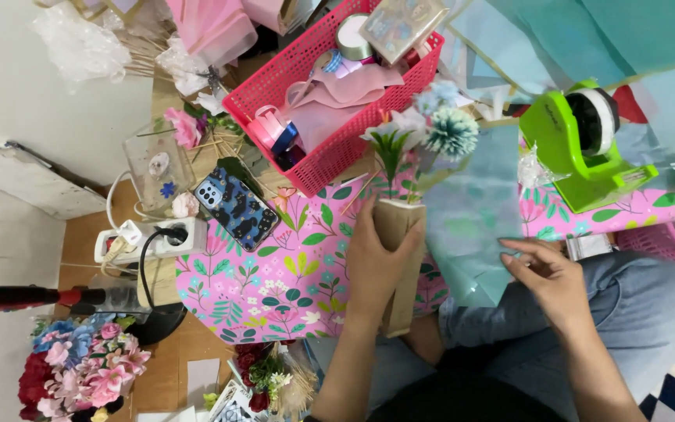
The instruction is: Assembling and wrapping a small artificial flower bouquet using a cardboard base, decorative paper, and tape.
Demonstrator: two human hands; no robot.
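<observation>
My left hand (374,262) grips a brown paper cone (400,266) that holds a small bunch of artificial flowers (423,125), pale blue, white and green, pointing away from me. My right hand (550,277) rests on the edge of a translucent teal wrapping sheet (472,211) that lies beside the bunch. Its fingers are curled on the sheet's right edge. Both hands are above my lap, over a pink floral mat (275,281).
A red plastic basket (337,152) with ribbon rolls and pink cloth stands behind the bunch. A green tape dispenser (587,144) sits at the right. A phone in a blue case (236,207), a power strip (150,238) and a pink-and-blue bouquet (80,363) lie to the left.
</observation>
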